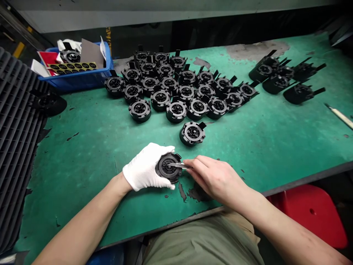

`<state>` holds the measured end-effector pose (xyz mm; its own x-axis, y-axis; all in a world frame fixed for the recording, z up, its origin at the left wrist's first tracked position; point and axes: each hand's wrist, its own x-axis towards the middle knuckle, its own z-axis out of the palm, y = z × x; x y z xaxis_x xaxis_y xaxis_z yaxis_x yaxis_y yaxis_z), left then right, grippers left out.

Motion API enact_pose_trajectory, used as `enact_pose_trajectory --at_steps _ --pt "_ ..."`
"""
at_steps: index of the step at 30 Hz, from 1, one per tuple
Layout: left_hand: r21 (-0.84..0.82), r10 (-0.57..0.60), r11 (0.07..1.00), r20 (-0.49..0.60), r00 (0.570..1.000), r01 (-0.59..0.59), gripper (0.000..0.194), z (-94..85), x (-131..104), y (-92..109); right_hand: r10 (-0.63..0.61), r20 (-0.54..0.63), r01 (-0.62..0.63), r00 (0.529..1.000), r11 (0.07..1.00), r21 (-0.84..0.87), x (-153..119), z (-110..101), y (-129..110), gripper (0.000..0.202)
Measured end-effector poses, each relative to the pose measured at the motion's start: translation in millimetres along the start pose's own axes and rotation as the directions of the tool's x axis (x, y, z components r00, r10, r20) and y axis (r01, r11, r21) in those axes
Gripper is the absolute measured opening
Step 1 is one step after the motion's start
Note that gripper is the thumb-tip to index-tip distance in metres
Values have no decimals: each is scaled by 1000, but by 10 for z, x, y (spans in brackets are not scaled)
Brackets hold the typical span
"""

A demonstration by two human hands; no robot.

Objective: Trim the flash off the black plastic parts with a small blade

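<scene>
The round black part (163, 170) is held just above or against the green surface (91, 140), near its front edge; whether it touches the surface I cannot tell. Its ribbed round face is turned up toward the camera. The left hand (147, 168), in a white glove, is curled around the left side of the part, thumb and fingers pressing its rim from opposite sides. The right hand (219, 178), ungloved, pinches a slim metal tool (178, 165) between thumb and fingers, its tip over the middle of the part's face.

Just beyond the held part sits a single black piece (192, 133) with a tab sticking up. Farther back, a large cluster of similar pieces (176, 110) stands close together in uneven rows, most with upright tabs. To the right, well apart from it, is a smaller group of black pieces (275, 82), and nearer the right edge lies a thin, pale-handled tool (340, 116).

At the back left, a blue bin (79, 82) holds another black piece, red and white papers, a grey card and a yellow-and-black strip (73, 67). A dark ribbed mat (16, 147) lies along the left, with one black piece (51, 104) by its edge. A red stool (311, 215) stands at the lower right.
</scene>
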<state>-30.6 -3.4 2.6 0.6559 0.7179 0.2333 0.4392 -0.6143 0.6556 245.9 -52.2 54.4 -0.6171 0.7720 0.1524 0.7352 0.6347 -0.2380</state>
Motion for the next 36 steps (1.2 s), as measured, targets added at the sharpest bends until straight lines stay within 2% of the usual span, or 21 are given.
enact_pose_trajectory --at_steps 4,9,12,18,24,30,33,36 --pt "-2 -4 1000 -4 1000 4 111 1 0 0 4 2 -4 1000 1000 8 3 -6 -5 27" --pt "0 -4 1000 -7 1000 4 111 4 3 4 -4 -5 3 1000 995 -104 -10 -24 -67 21" --pt "5 9 1000 -9 1000 -9 111 6 5 3 9 31 -4 999 988 -156 -29 -57 -147 14" --pt "13 46 999 -34 998 -45 110 9 9 -4 18 75 -5 997 984 -180 -31 -134 -244 18" --pt "9 38 999 -28 999 -38 111 2 12 -7 -57 72 69 996 983 -172 -20 -99 -92 14" --pt "-17 5 1000 -11 1000 -5 112 17 7 -9 -146 120 162 982 977 -141 15 -95 45 24" --pt "-19 6 1000 -11 1000 -6 112 19 5 -12 -197 156 214 968 972 -101 49 -117 68 25" --pt "-26 -2 1000 -11 1000 2 113 4 16 -7 -210 123 212 970 977 -8 63 -115 89 19"
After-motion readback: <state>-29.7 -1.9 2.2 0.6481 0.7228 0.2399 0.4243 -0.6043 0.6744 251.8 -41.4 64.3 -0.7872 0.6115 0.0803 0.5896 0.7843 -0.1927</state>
